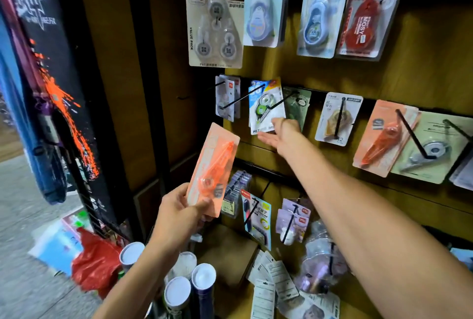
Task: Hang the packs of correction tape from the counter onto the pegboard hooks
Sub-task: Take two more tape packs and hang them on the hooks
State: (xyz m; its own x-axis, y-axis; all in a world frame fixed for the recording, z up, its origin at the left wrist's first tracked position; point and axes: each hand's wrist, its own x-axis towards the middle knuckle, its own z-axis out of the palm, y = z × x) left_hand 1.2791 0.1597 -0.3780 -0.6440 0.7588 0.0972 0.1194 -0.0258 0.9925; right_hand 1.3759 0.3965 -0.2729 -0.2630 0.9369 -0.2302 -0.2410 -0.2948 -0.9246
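Right forearm (358, 206) stretched to the pegboard (422, 75), right hand (280, 137) spread, fingers straight under a blue-carded pack (266, 106). Left hand (179, 211) pinching an orange correction-tape pack (212, 167), tilted, below the hooks.

This is a stationery shop. A brown pegboard wall (422, 75) carries rows of black hooks (412, 137) hung with carded blister packs of correction tape (215, 17), several to a hook, as retail stock is shown. Near the bottom stand capped tubes (178, 293), and loose packs (271, 275) lie on the counter. At far left, pavement (23, 216) shows outside.
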